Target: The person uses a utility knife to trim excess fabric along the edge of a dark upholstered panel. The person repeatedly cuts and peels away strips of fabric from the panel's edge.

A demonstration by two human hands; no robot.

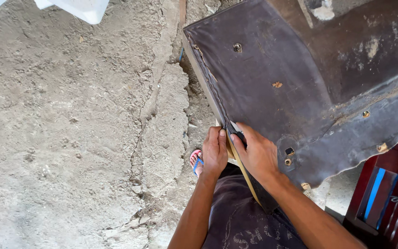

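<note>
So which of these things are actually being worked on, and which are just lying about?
In hand:
- left hand and right hand, both pinching the panel's edge
- dark brown panel, with a tan strip along that edge
- small dark tool under the right fingers, kind unclear

Lying about:
- white plastic container
- dark red furniture with a blue stripe
- cracked concrete floor

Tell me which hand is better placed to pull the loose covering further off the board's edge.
Probably the right hand: its fingertips already pinch the dark covering at the board's edge. The left hand grips the edge just beside it, bracing.
</note>
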